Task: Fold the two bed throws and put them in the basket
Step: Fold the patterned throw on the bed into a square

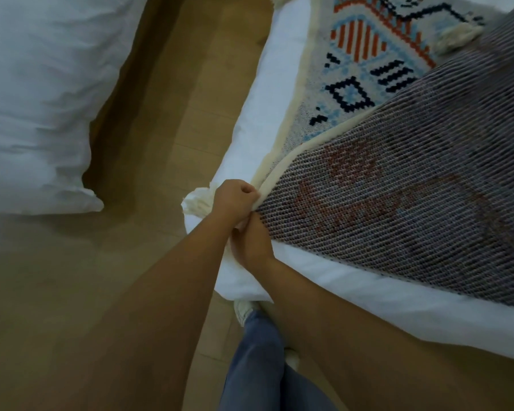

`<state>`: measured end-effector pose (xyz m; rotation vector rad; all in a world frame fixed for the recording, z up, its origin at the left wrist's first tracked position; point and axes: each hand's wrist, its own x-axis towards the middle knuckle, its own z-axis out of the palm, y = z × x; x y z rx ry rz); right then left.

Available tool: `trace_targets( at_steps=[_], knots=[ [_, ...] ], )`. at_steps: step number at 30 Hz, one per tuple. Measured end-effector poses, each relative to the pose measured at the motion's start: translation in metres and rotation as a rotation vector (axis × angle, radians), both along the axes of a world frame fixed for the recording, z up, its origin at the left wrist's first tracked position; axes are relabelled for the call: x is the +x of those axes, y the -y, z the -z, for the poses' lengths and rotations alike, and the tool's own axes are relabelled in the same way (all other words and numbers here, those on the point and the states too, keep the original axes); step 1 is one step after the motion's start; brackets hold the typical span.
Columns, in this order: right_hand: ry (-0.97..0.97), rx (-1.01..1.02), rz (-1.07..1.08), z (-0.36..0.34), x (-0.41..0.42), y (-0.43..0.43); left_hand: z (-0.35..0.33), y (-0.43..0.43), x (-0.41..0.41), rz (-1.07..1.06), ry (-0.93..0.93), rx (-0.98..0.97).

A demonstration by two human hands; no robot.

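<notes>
- The throw (398,203) is lying on the white bed (368,292). One part is flipped over, so the grey reverse side is covering much of the patterned face.
- Its cream border (279,170) edges are meeting at the near corner, just beside a tassel (198,200).
- Step in hand, as I'm reading it: matching two corners for a first fold. That looks early in the task, with only one throw showing and no basket in view.
- Doing it well means lining both cream edges flush, then pulling lightly toward the bed corner so the top layer is lying flat with no ridge.
- The knit is looking loose and stretchy, so a hard tug is probably going to skew the fold.
- The tassel is likely to bunch under the layers, so laying it out to the side is safer.
- The left hand (238,200) is curling into a fist round the border right at the corner, knuckles up, gripping the fabric tight.
- The right hand (252,241) is sitting just below and touching it, fingers pinching the throw's edge. The fingertips are hidden, so I cannot tell how many layers it is holding.
- Both forearms are reaching up from the lower frame and converging on that corner.
- The person is standing at the bed corner, with jeans (255,366) and a shoe (244,310) showing below.
- White bedding (36,99) is sitting at left, with wood floor (161,114) between.
</notes>
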<state>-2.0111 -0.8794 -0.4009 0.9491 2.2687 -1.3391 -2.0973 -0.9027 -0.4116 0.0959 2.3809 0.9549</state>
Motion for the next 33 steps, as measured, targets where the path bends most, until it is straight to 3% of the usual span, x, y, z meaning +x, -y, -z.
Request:
trace_targets(
  at_steps=[9,14,25,33],
  knots=[
    [-0.043,-0.019,0.028,-0.028,0.000,-0.022,-0.036,0.003,-0.006,-0.012,-0.036,0.070],
    [-0.007,0.037,0.181,-0.040,-0.046,-0.046,-0.046,-0.011,-0.052,0.112,-0.021,0.071],
    [-0.006,0.093,0.545,-0.034,-0.135,-0.116,-0.053,-0.102,-0.174,0.673,-0.073,-0.025],
    [-0.125,0.109,0.727,-0.024,-0.156,-0.200,-0.056,-0.244,-0.176,0.957,-0.105,0.013]
  ],
)
